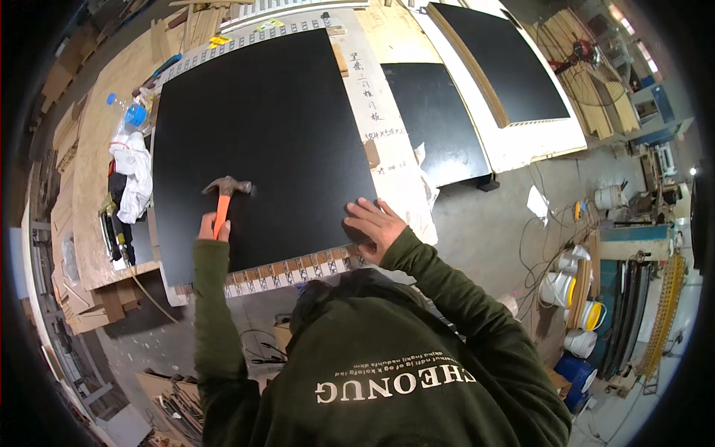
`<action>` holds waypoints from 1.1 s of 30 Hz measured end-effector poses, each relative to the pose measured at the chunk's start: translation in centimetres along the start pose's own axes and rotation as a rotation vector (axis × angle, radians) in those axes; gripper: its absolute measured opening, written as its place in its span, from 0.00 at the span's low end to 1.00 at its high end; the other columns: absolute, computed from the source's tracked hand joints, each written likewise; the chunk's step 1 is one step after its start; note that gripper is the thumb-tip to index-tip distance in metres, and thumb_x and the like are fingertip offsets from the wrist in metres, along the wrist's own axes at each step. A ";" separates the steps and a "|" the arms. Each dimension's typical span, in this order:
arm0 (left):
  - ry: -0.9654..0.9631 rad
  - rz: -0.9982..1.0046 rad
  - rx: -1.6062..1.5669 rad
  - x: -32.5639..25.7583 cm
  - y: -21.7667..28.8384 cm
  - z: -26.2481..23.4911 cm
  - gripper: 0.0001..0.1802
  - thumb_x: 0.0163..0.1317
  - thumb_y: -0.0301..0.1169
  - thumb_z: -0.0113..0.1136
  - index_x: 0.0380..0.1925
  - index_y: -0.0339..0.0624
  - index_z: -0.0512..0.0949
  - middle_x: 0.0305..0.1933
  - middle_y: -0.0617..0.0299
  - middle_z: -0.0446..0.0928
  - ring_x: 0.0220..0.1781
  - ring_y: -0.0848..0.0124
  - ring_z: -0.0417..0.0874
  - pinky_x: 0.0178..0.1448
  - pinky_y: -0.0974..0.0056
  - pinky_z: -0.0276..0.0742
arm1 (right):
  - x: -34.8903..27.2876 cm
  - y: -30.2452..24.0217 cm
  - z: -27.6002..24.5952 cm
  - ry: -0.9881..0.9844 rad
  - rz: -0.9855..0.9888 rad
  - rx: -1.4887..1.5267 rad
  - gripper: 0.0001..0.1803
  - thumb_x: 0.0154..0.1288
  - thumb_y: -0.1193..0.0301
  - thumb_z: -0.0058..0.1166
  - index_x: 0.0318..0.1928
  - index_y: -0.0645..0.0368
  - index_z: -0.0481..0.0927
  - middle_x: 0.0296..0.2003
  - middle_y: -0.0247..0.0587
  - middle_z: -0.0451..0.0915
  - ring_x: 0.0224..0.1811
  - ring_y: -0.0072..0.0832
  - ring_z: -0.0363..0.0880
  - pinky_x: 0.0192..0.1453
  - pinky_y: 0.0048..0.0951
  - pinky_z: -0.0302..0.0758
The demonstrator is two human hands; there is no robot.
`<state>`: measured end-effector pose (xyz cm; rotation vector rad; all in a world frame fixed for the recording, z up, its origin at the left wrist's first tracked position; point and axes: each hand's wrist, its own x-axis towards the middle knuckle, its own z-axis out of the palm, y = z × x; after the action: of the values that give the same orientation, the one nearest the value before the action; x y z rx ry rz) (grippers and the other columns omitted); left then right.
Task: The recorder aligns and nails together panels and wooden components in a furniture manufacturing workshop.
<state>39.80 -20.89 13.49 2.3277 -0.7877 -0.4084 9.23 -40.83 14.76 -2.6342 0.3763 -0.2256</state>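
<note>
On the far left a water bottle [135, 114] and white cloth [135, 175] on the surface [97, 216], then left hand [214, 227] closed around an orange-handled hammer [226, 195] over the big black board [261, 141], then right hand [375, 226] spread flat, pressing the board's near right corner.

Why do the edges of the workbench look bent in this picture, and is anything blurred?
In the head view, the fisheye lens bows straight edges toward the dark round rim, so the black panel and workbench look curved. The hammer head is smeared, likely by motion, in the left hand; the right hand, flat on the panel's corner, is sharper. Lighting is even, with no glare on the matte panel.
</note>
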 end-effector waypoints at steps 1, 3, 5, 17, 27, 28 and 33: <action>-0.030 0.061 0.069 -0.3 2.9 -1.8 0.14 0.59 0.37 0.55 0.42 0.45 0.72 0.27 0.52 0.71 0.30 0.57 0.75 0.36 0.56 0.69 | 0.2 -0.8 0.3 0.039 0.016 0.016 0.29 0.42 0.76 0.55 0.52 0.54 0.71 0.60 0.42 0.64 0.67 0.38 0.55 0.67 0.50 0.54; 0.035 0.165 0.209 1.2 1.6 -3.3 0.14 0.57 0.37 0.57 0.43 0.46 0.73 0.31 0.54 0.71 0.34 0.58 0.75 0.38 0.56 0.69 | 0.5 -1.5 1.2 0.095 0.008 0.011 0.29 0.42 0.75 0.54 0.52 0.55 0.71 0.60 0.47 0.64 0.66 0.43 0.56 0.66 0.51 0.55; 0.180 0.270 0.460 2.9 -0.6 -4.2 0.16 0.54 0.36 0.59 0.44 0.50 0.74 0.38 0.58 0.71 0.41 0.59 0.74 0.42 0.53 0.68 | 0.4 -1.1 2.2 0.098 -0.003 -0.051 0.30 0.42 0.76 0.53 0.52 0.55 0.71 0.60 0.47 0.64 0.66 0.43 0.57 0.66 0.51 0.56; 0.591 0.226 0.293 1.1 -11.7 -6.6 0.29 0.58 0.43 0.55 0.58 0.46 0.64 0.58 0.51 0.65 0.59 0.53 0.64 0.59 0.52 0.62 | 2.1 -4.9 2.1 -0.060 0.072 -0.141 0.30 0.45 0.72 0.54 0.54 0.52 0.68 0.61 0.46 0.60 0.66 0.44 0.55 0.65 0.53 0.55; 0.466 0.009 0.087 -2.3 -13.6 -4.8 0.29 0.59 0.43 0.52 0.60 0.51 0.61 0.59 0.53 0.64 0.57 0.52 0.69 0.57 0.52 0.66 | 3.3 -5.8 3.4 0.003 0.057 -0.210 0.29 0.46 0.75 0.55 0.53 0.51 0.70 0.60 0.44 0.64 0.65 0.42 0.59 0.64 0.54 0.56; 0.449 -0.017 0.100 -2.3 -13.7 -5.0 0.29 0.59 0.43 0.52 0.60 0.52 0.61 0.59 0.53 0.64 0.56 0.52 0.69 0.57 0.51 0.66 | 3.6 -6.4 3.3 -0.009 0.038 -0.217 0.29 0.46 0.75 0.55 0.53 0.51 0.70 0.60 0.44 0.64 0.65 0.42 0.59 0.64 0.54 0.56; 0.401 -0.058 0.143 -2.8 -12.4 -5.7 0.30 0.59 0.42 0.51 0.61 0.53 0.59 0.61 0.53 0.62 0.55 0.49 0.68 0.56 0.50 0.65 | 4.0 -6.9 5.2 -0.018 0.046 -0.252 0.29 0.44 0.73 0.57 0.53 0.50 0.71 0.61 0.45 0.64 0.65 0.44 0.59 0.63 0.58 0.54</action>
<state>45.62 -8.78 9.87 2.4555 -0.5689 0.0972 15.73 -33.90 13.83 -2.8680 0.4865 -0.1481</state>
